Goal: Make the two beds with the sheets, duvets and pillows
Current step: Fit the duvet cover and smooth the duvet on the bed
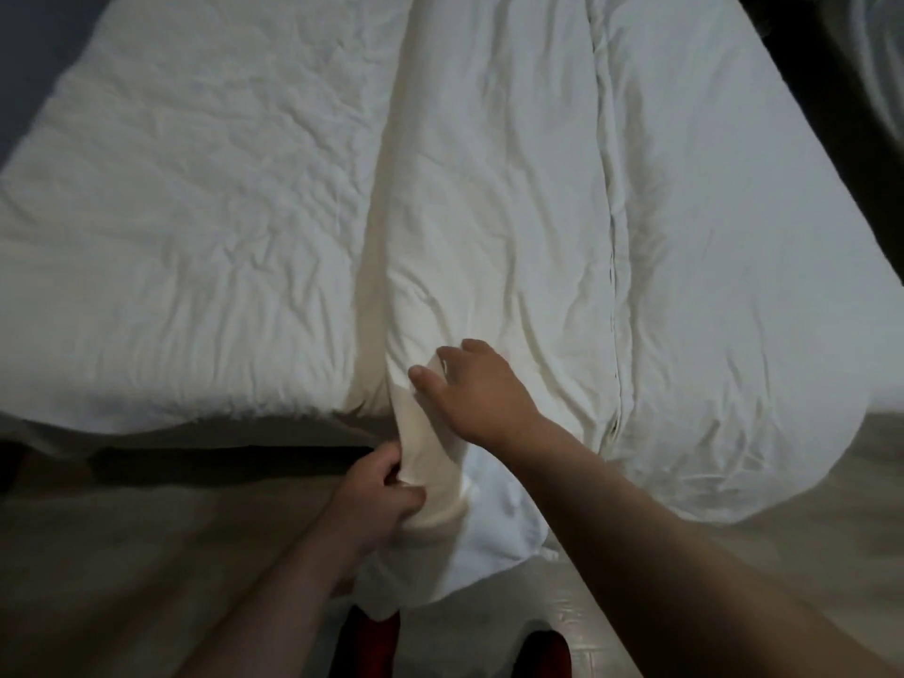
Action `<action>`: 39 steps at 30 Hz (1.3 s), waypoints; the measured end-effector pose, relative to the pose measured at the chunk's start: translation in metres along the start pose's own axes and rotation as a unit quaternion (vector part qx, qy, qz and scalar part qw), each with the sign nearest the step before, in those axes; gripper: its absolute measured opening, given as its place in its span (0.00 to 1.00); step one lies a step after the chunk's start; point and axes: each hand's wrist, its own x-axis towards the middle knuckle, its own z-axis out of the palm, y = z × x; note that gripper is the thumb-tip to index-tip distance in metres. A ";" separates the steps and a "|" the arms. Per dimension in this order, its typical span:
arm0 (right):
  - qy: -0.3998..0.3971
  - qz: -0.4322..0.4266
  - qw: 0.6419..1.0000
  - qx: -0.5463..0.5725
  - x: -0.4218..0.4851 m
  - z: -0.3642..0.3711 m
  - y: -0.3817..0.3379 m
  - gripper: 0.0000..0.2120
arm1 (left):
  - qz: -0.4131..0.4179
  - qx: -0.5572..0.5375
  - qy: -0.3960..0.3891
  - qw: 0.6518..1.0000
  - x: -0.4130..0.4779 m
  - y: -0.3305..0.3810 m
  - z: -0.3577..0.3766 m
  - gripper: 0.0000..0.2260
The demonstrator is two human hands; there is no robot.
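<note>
A wrinkled white sheet (195, 212) covers the left part of the bed (146, 425). Below the bed's near edge the left hand (376, 496) grips a hanging fold of the white duvet (513, 188), fingers curled tight round the cloth. The duvet lies lengthwise over the bed's middle and right, spilling over the near edge towards the floor (122, 555). Just inside that edge the right hand (479, 389) rests on the duvet, fingers loosely spread, thumb and forefinger pinching a raised fold.

sheet (195, 212): white, heavily creased, spread flat over the bed's left part | duvet (513, 188): white, folded lengthwise along the bed's right part, long seam down it, near end hanging over the bed's near edge
</note>
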 end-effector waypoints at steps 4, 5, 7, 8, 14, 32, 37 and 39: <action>-0.024 0.064 0.997 0.020 0.000 0.001 0.000 0.24 | -0.007 -0.110 -0.111 0.988 -0.014 0.006 0.004 0.28; -0.028 0.064 0.997 0.016 0.001 0.000 0.000 0.22 | -0.018 -0.134 -0.132 0.982 -0.016 0.007 0.007 0.29; -0.017 0.057 0.998 0.025 0.003 -0.004 0.002 0.18 | -0.052 -0.156 -0.151 0.975 -0.018 0.009 0.009 0.28; -0.013 0.055 0.998 0.041 0.003 -0.007 0.004 0.19 | -0.075 -0.155 -0.134 0.976 -0.013 0.011 0.005 0.25; -0.007 0.027 0.993 0.111 -0.008 -0.025 0.027 0.17 | -0.052 -0.192 0.126 0.972 0.088 0.080 -0.036 0.08; 0.164 0.112 0.955 0.222 -0.103 -0.059 0.112 0.18 | 0.158 -0.066 0.114 0.979 0.178 0.241 0.140 0.22; 0.153 0.137 0.954 0.219 -0.117 -0.155 0.198 0.04 | 0.237 -0.004 0.143 0.961 0.183 0.288 0.226 0.16; 0.160 0.169 0.950 0.206 -0.124 -0.182 0.238 0.05 | 0.260 0.027 0.133 0.956 0.185 0.299 0.271 0.16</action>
